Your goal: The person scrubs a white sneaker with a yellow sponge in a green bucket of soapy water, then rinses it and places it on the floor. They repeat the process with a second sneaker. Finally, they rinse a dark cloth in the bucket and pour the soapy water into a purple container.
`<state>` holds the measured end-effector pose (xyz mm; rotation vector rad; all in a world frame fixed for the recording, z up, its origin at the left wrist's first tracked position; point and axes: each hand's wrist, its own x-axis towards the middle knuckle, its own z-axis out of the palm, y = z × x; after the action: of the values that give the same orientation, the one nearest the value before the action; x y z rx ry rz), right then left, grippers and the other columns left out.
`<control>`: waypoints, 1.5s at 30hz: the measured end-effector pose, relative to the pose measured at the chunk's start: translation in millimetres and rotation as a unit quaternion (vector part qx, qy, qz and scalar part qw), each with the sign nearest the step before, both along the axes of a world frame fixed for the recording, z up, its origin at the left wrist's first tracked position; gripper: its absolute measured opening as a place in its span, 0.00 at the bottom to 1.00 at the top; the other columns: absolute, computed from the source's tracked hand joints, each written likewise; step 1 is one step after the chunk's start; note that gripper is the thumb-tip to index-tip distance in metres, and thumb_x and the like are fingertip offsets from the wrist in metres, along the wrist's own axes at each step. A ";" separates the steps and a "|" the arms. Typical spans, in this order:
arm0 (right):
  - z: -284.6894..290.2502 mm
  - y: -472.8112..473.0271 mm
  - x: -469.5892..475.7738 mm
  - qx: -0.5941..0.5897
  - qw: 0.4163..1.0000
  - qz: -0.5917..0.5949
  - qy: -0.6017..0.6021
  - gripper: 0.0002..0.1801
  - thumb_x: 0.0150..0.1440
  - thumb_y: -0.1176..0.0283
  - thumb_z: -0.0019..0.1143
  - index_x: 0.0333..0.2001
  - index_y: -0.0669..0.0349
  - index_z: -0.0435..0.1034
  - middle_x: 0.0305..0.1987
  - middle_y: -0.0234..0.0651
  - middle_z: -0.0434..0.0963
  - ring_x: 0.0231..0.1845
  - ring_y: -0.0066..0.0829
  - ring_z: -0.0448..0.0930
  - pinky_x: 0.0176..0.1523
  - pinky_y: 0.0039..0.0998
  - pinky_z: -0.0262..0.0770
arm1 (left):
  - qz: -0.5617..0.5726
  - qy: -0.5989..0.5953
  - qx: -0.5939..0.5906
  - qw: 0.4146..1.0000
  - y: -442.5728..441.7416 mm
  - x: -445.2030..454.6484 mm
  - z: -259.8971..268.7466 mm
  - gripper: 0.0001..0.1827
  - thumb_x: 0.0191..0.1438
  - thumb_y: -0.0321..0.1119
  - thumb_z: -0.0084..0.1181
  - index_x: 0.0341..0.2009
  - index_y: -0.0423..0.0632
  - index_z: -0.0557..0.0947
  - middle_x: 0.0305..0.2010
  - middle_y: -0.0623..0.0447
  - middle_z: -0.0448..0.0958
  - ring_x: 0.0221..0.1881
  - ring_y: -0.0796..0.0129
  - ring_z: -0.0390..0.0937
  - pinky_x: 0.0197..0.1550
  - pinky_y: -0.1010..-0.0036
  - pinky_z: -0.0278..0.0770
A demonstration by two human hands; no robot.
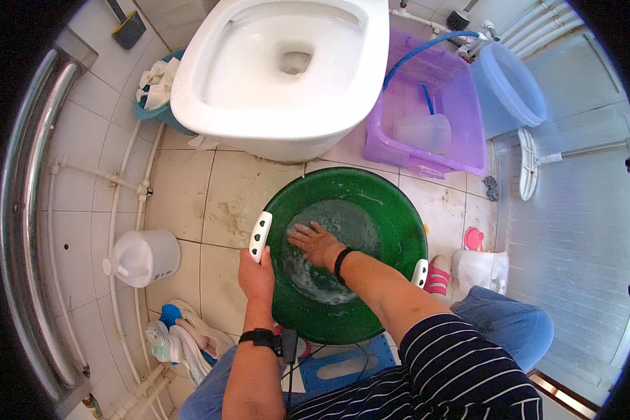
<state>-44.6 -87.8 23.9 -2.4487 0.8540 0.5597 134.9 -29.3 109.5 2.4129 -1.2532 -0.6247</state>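
Observation:
A round green plastic basin [399, 210] stands on the floor tiles before me, with shallow, stirred water [315, 286] in its bottom. My left hand [256, 275] is closed around the lower end of its white left handle [261, 236], which bears dark heart-shaped marks. Inside the basin, my right hand [317, 244] lies palm down at the water, fingers apart and slightly blurred, with nothing seen in it. A matching white handle [420, 273] sits on the basin's right side, untouched.
Beyond the basin are a white toilet [289, 123] and a purple tub [425, 163] holding a translucent cup [425, 131]. A blue hose [415, 58] runs into that tub. A white jug [147, 258] and shoes [189, 336] lie left; a blue stool [346, 367] is below.

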 end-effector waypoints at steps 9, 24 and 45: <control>-35.3 -16.4 -63.1 -0.072 0.969 -0.229 -0.055 0.34 0.61 0.67 0.46 0.70 0.46 0.48 0.76 0.30 0.45 0.76 0.37 0.45 0.74 0.45 0.42 | 0.021 0.020 0.018 0.999 -0.4 -1.9 4.2 0.21 0.55 0.49 0.58 0.35 0.43 0.71 0.30 0.39 0.77 0.33 0.40 0.76 0.34 0.51 0.71; -19.1 126.2 -25.4 0.248 0.919 -0.263 0.156 0.39 0.62 0.46 0.34 0.68 0.63 0.52 0.74 0.46 0.49 0.72 0.49 0.52 0.72 0.42 0.43 | 0.037 0.061 0.016 0.997 -0.5 -1.7 11.8 0.21 0.54 0.49 0.58 0.34 0.43 0.71 0.31 0.39 0.78 0.35 0.39 0.76 0.37 0.51 0.71; -18.5 104.2 6.4 0.030 0.998 0.046 -0.023 0.42 0.53 0.65 0.52 0.69 0.59 0.47 0.75 0.39 0.43 0.76 0.49 0.39 0.71 0.57 0.42 | 0.023 0.083 0.022 0.996 -3.4 4.0 -1.9 0.26 0.63 0.56 0.37 0.38 0.42 0.72 0.36 0.36 0.77 0.40 0.38 0.75 0.41 0.50 0.70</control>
<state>-38.3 16.4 5.4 -2.4454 0.6990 0.5516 138.9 -32.7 107.6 2.3632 -1.1239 -0.8284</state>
